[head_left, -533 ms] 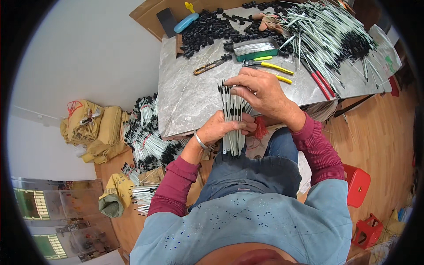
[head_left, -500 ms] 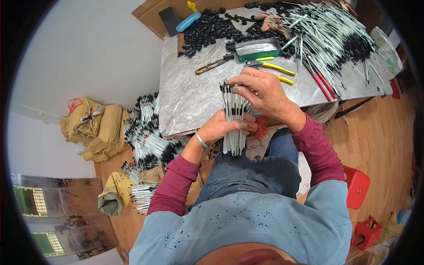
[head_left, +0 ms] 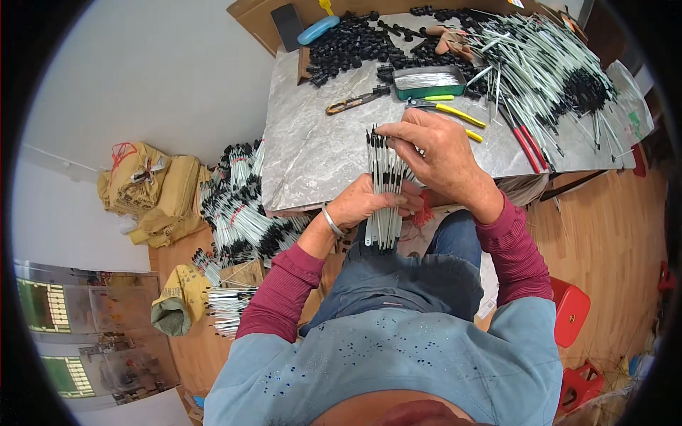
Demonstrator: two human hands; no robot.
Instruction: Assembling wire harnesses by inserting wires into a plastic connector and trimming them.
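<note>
A fanned bundle of thin white rods with black tips (head_left: 385,167) stands upright over my lap, just off the table's front edge. My left hand (head_left: 357,202) is wrapped round its lower half, thumb across the front and fingers behind. At the top, my right hand (head_left: 442,153) has its thumb and forefinger closed at the black end pieces. Its other fingers are curled, and it hides part of the bundle's right side. Red strands (head_left: 425,208) hang beside the bundle, behind my left fingers.
The marble-patterned table (head_left: 302,142) bears black clips (head_left: 348,50), a green tin (head_left: 430,83) of thin wires, yellow-handled pliers (head_left: 455,112), scissors (head_left: 355,101), red-handled pliers (head_left: 526,145) and piled rods (head_left: 526,57). Tied rod bundles (head_left: 241,206) lie at left, a red stool (head_left: 570,312) at right.
The view has shifted slightly, so table and hands appear farther right. Both hands keep their places on the bundle, with the right fingertips still at the black ends.
</note>
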